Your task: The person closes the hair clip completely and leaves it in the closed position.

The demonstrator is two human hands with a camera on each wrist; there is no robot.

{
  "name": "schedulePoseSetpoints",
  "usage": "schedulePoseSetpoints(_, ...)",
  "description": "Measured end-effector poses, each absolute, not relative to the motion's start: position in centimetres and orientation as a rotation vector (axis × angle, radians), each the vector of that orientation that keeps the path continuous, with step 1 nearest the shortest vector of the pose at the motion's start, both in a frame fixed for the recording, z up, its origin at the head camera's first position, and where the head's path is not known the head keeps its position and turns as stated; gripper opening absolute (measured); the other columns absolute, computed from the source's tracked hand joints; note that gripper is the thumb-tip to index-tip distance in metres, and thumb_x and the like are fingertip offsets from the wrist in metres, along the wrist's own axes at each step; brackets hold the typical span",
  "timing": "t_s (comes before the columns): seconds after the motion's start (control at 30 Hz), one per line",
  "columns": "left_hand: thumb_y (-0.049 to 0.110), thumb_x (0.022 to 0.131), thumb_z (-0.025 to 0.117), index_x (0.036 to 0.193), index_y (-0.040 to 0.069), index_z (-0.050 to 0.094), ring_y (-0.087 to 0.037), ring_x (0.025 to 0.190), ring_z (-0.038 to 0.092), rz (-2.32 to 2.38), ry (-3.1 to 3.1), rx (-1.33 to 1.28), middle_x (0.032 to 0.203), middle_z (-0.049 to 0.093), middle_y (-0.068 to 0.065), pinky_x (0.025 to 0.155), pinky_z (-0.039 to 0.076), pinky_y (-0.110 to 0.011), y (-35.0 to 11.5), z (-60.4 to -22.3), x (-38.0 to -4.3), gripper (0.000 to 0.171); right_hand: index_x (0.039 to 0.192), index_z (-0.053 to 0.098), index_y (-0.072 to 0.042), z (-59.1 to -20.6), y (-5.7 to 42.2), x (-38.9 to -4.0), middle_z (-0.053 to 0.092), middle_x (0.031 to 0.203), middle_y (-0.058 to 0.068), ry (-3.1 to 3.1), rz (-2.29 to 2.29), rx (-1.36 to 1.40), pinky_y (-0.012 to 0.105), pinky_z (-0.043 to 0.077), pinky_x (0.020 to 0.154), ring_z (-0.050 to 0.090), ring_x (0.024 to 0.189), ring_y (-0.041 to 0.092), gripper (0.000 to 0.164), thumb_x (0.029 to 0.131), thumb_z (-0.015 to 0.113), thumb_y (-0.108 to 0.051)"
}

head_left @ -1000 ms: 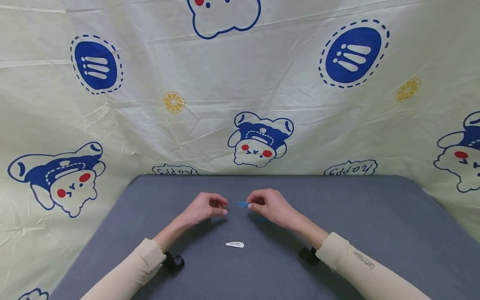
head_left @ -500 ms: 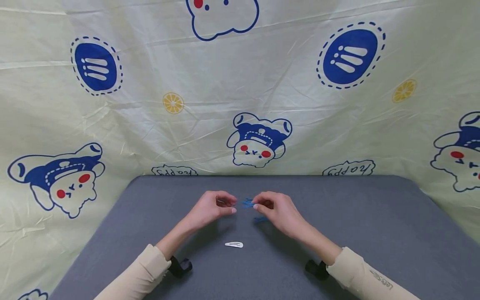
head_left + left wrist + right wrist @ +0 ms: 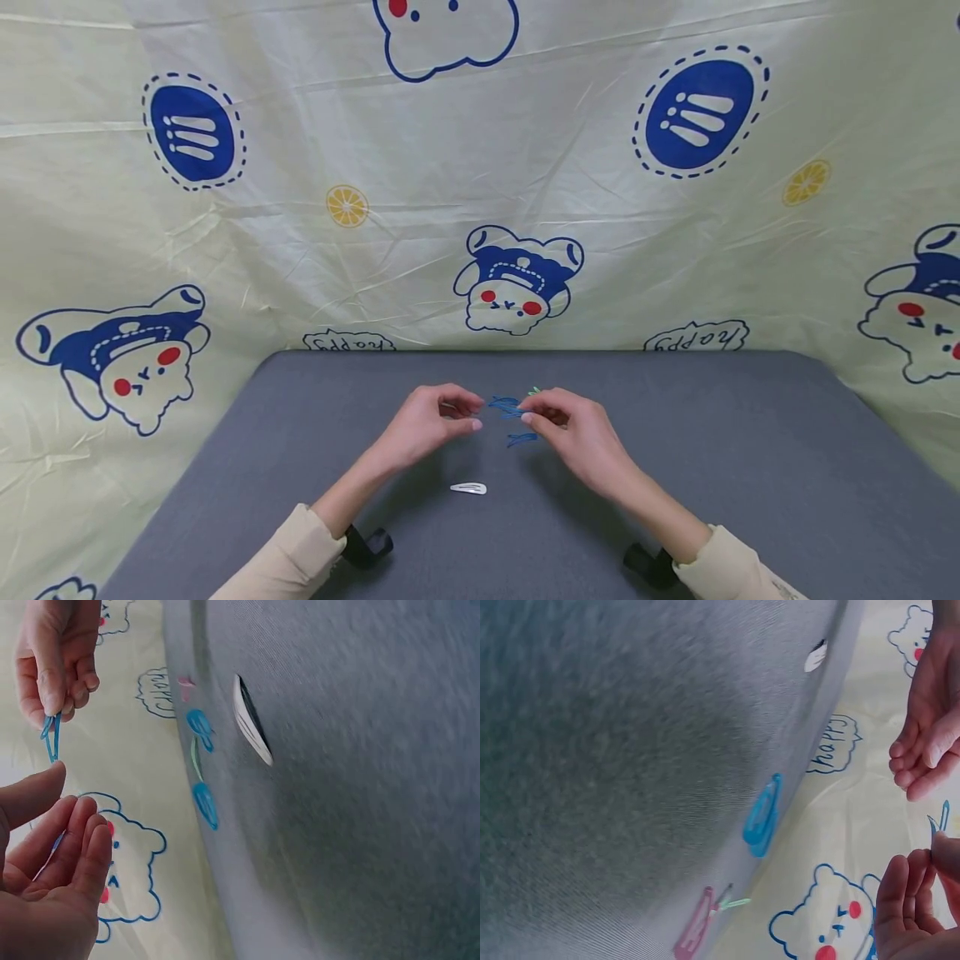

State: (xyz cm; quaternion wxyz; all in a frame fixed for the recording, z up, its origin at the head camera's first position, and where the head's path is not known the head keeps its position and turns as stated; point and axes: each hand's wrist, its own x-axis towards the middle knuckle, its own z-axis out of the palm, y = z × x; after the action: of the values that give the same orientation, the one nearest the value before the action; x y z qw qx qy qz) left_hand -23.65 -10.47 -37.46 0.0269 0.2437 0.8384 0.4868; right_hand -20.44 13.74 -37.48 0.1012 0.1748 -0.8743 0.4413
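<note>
Broadly, a printed cloth (image 3: 450,175) fills the background, hanging behind a grey table (image 3: 712,433). Above the tabletop, the right hand (image 3: 581,433) pinches a blue hair clip (image 3: 504,406) whose free end points toward the left hand (image 3: 431,423); that hand waits close by, fingers loosely curved, with nothing seen in its grasp. Whether the pinch holds one sprung clip or two together is hard to tell from these angles. The blue piece looks light, thin and springy, probably smooth coated metal, so it could slip from a loose hold but is unlikely to break; its broader end or its long edges would seem the surest places to take it. No container shows. Loose on the table lie a white clip (image 3: 468,488), set apart on the near side, more blue clips (image 3: 204,806), a slim green clip (image 3: 196,757) between them, and a small, blurred pink clip (image 3: 186,686).
</note>
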Motion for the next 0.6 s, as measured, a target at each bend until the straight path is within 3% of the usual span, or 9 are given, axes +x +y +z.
schedulePoseSetpoints(0.23,0.014,0.088,0.075,0.112,0.011,0.071,-0.016,0.094,0.062,1.548,2.566,0.796,0.105,0.069,-0.004,0.089,0.05,-0.037,-10.1,-36.6,-22.2,0.024,0.101,0.073,-0.019,-36.8,14.1,-18.7,0.064,0.094,-0.007,-2.528,1.336,0.492,0.029,0.054,0.075,0.061,0.082,0.011,0.012,0.092,0.07,-0.012)
schedulePoseSetpoints(0.37,0.013,0.087,0.076,0.111,0.011,0.072,-0.023,0.096,0.063,1.564,2.559,0.795,0.105,0.069,-0.004,0.091,0.05,-0.042,-9.9,-36.2,-21.2,0.025,0.102,0.073,-0.02,-36.6,14.3,-17.5,0.064,0.092,-0.008,-2.522,1.359,0.464,0.029,0.053,0.075,0.061,0.082,0.01,0.013,0.092,0.069,-0.011)
schedulePoseSetpoints(0.6,0.015,0.086,0.077,0.111,0.012,0.072,-0.021,0.097,0.063,1.604,2.528,0.775,0.104,0.069,0.004,0.091,0.05,-0.045,-9.7,-35.9,-19.3,0.025,0.102,0.072,-0.024,-36.1,14.4,-15.7,0.064,0.092,-0.009,-2.533,1.329,0.426,0.031,0.052,0.074,0.059,0.081,0.009,0.016,0.093,0.069,-0.011)
